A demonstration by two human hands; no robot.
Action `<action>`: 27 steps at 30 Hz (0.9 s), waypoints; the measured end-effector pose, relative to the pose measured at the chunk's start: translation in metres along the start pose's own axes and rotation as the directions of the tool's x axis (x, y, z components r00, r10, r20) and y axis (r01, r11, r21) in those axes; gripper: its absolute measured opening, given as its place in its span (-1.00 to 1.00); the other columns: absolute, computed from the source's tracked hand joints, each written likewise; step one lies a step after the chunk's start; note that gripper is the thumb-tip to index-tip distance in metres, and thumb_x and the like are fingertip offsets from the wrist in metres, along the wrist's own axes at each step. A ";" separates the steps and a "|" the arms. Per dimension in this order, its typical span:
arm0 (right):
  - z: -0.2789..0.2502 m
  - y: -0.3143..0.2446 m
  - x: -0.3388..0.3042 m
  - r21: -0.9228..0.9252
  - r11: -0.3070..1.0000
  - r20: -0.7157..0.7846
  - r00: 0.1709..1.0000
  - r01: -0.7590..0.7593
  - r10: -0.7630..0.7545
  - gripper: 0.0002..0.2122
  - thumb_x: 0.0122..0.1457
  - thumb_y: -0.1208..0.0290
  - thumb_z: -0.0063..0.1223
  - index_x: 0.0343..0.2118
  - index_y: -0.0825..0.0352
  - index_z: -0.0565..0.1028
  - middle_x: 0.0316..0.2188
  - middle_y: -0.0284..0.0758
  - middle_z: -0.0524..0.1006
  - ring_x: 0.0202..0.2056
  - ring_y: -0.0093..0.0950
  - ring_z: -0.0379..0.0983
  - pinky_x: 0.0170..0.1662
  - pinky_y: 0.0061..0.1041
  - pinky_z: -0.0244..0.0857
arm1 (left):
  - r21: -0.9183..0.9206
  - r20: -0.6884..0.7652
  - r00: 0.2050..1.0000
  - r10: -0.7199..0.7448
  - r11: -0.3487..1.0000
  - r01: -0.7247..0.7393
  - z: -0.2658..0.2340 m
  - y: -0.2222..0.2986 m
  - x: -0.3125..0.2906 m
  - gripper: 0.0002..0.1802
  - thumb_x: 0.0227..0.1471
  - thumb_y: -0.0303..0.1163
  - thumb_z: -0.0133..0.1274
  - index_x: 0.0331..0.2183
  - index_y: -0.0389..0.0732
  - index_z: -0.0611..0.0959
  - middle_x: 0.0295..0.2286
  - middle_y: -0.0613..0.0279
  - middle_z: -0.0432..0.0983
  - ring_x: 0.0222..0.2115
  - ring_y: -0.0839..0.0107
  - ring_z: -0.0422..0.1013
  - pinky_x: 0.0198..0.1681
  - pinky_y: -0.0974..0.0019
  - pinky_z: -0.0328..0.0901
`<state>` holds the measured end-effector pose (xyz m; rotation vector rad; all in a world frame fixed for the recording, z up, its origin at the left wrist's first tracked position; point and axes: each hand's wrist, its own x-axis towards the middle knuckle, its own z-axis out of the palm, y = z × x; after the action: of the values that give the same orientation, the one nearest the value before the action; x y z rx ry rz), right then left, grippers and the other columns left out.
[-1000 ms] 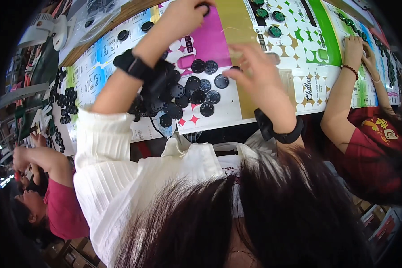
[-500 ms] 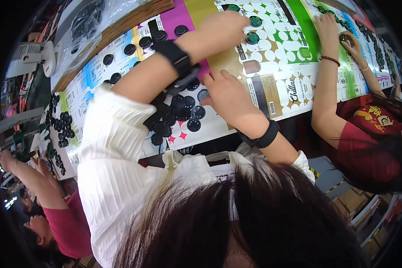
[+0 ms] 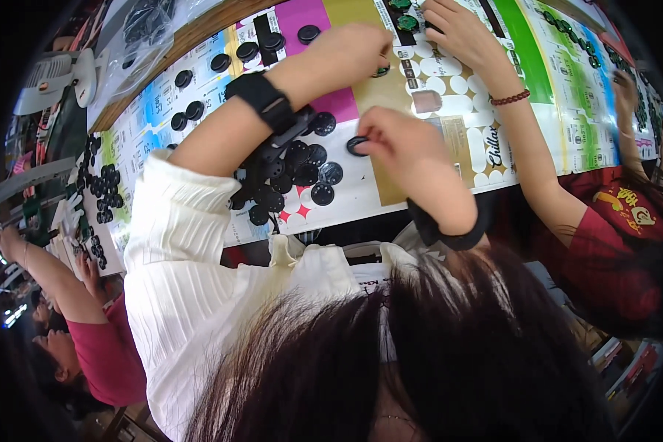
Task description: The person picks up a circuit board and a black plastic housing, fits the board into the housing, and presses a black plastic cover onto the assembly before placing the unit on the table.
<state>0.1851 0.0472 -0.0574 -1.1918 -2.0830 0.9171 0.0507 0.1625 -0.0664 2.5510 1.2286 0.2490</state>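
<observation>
right fingers hold black disc tilted

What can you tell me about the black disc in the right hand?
The black disc looks round, smooth and plastic-like. The right hand pinches it at its right side, hiding part of it. In the picture it appears over the printed sheet, near the border of the white and gold areas. Its exact tilt, and whether it touches the sheet, cannot be told.
</observation>
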 end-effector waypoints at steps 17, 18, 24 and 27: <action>-0.045 -0.014 -0.011 0.440 0.893 -0.259 0.940 -0.088 0.220 -0.84 -0.12 0.67 0.00 -0.40 0.44 0.42 -0.50 -0.36 0.44 -0.47 -0.64 0.34 -0.39 -0.73 0.22 | -0.248 -0.014 0.997 -0.073 0.966 0.067 -0.010 0.020 -0.023 -0.77 -0.21 -0.44 0.05 -0.38 -0.22 0.48 -0.58 0.20 0.42 -0.51 0.41 0.36 -0.46 0.41 0.25; -0.047 -0.012 -0.010 0.486 0.872 -0.298 0.925 -0.066 0.236 -0.85 -0.13 0.68 0.00 -0.41 0.44 0.43 -0.50 -0.35 0.45 -0.48 -0.64 0.36 -0.39 -0.73 0.23 | -0.483 0.101 0.983 -0.155 0.856 0.184 -0.019 0.031 -0.025 -0.78 -0.17 -0.47 0.01 -0.35 -0.23 0.48 -0.56 0.22 0.43 -0.52 0.47 0.36 -0.49 0.46 0.24; -0.052 -0.021 -0.003 0.575 0.816 -0.390 0.896 0.057 0.212 -0.86 -0.13 0.69 0.01 -0.43 0.45 0.45 -0.50 -0.36 0.46 -0.49 -0.64 0.37 -0.39 -0.74 0.25 | -0.942 -0.015 0.966 -0.258 0.328 0.073 -0.052 0.087 -0.068 -0.72 -0.06 -0.55 -0.14 -0.22 -0.38 0.40 -0.38 0.14 0.42 -0.43 0.46 0.40 -0.38 0.49 0.33; -0.052 -0.021 -0.003 0.478 0.864 -0.444 0.893 0.160 0.081 -0.79 -0.14 0.74 0.00 -0.35 0.50 0.42 -0.42 -0.29 0.44 -0.40 -0.60 0.35 -0.35 -0.66 0.26 | -0.974 -0.041 0.946 -0.320 0.223 0.033 -0.057 0.100 -0.080 -0.72 -0.05 -0.57 -0.17 -0.21 -0.42 0.37 -0.35 0.09 0.41 -0.39 0.40 0.40 -0.33 0.43 0.35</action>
<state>0.2141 0.0512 -0.0097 -0.9547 -1.3726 0.9745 0.0584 0.0515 0.0191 1.2326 0.9115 0.9564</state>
